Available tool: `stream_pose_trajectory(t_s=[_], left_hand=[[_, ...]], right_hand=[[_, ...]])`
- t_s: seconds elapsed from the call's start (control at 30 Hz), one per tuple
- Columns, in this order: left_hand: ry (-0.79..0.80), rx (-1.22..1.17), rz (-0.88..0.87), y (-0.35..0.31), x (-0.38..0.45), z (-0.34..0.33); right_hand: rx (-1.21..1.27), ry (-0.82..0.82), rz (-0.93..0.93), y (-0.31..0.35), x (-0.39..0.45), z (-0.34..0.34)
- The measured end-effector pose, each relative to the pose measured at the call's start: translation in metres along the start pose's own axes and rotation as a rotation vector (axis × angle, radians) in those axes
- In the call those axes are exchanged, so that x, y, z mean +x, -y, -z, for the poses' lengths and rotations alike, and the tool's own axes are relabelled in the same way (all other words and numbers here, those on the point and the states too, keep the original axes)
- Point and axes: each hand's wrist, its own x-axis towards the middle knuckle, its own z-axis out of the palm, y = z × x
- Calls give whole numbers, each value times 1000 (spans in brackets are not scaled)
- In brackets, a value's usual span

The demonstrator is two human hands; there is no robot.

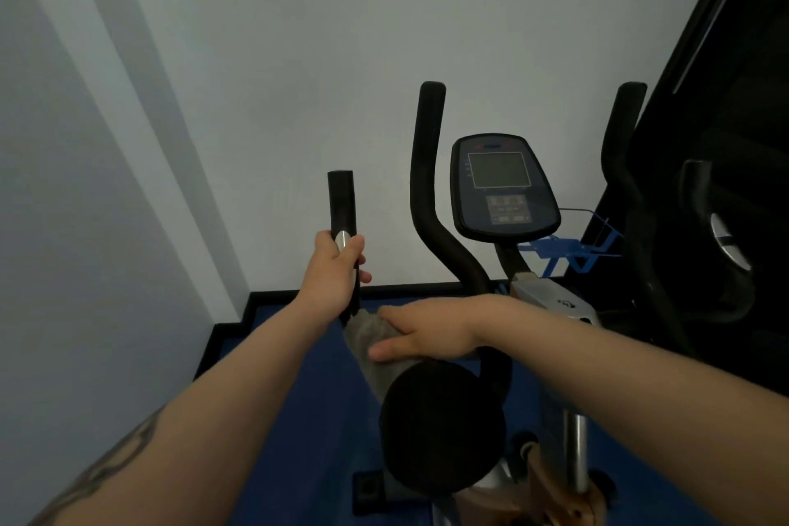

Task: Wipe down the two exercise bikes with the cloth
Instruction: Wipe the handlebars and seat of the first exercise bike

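An exercise bike stands before me, with a dark console [504, 188] and black handlebars. My left hand [337, 273] grips the short black left handle [342, 205] just below its silver pulse pad. A grey cloth [367, 344] is wrapped around the handlebar tube below that hand. My right hand [420, 329] presses on the cloth with fingers stretched out flat. A round black end [439, 423] of the bike sits close under the camera. A tall curved bar [427, 184] rises beside the console.
White walls meet in a corner on the left. A blue floor mat [290, 419] with black edging lies below. Dark machine parts [726, 226] fill the right side, and a blue metal rack [572, 248] stands behind the console.
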Motion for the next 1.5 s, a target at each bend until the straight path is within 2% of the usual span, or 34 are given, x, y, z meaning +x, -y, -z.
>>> stream_pose_trajectory(t_s=[0.13,0.23,0.3,0.37,0.53,0.6,0.67,0.73,0.77,0.83,0.9,1.03,1.17,1.3,1.4,1.5], left_hand=[[-16,-9,5,-2,-2,-1],[-43,-31,29,-3,-5,-3],[-87,19,22,-3,-5,-3],[-98,30,28,-4,-6,-5],[-114,-78,55,-7,-10,-11],[-126,-36,45,-7,-11,-12],[-149,2,25,-6,-11,-12],[-167,7,19,-6,-11,-13],[-170,7,17,-5,-11,-14],[-174,5,17,-5,-11,-14],[-180,1,13,-3,-10,-14],[-212,29,-10,0,-9,-16],[-227,49,-24,2,-7,-16],[-245,42,-33,5,-5,-17],[-246,42,-26,4,-6,-17],[-236,37,-33,1,-8,-16]], right_hand=[[175,-128,-37,13,13,-5],[183,-460,-10,5,4,-11],[337,-684,-14,3,-8,-9],[451,-833,-9,2,-21,1],[777,-993,-106,-4,-69,39],[692,-1118,-148,-11,-87,54],[429,-1203,-206,-15,-96,60],[118,-1160,-339,-16,-91,48],[40,-1109,-391,-17,-82,37],[68,-992,-387,-16,-60,8],[72,-994,-320,-18,-40,-11],[-124,-999,-373,-28,-3,19],[-99,-1008,-439,-26,12,41],[-222,-1166,-403,-35,-5,0],[-289,-1121,-410,-36,-1,7],[-64,-1042,-415,-28,7,36]])
